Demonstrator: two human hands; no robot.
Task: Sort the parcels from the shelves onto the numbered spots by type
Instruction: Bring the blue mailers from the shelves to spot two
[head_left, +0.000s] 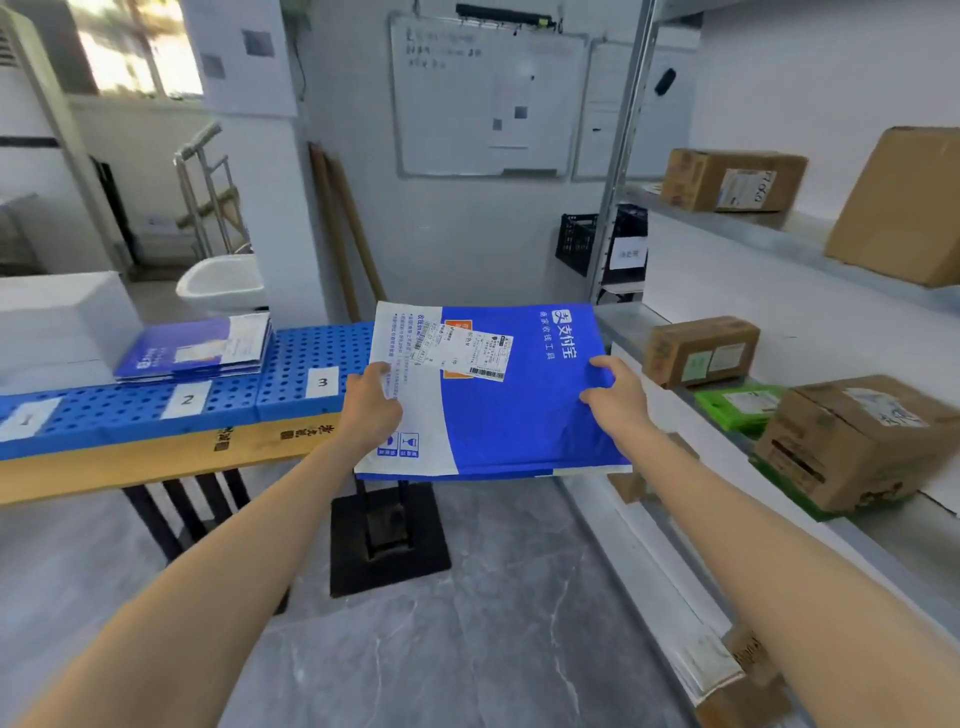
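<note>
Between the shelves (748, 226) and the table (130, 467), I am carrying a blue mailer (519, 410) in mid-air, left hand (371, 410) and right hand (615, 397) gripping its opposite edges; matching mailers (195, 348) are lying at spot 2 (187, 399), cartons (701, 351) are waiting shelved

glossy plastic mailer (514, 415), matt brown cardboard boxes (852, 441), perforated blue plastic mats (291, 364), grey metal shelves (779, 234).
</note>
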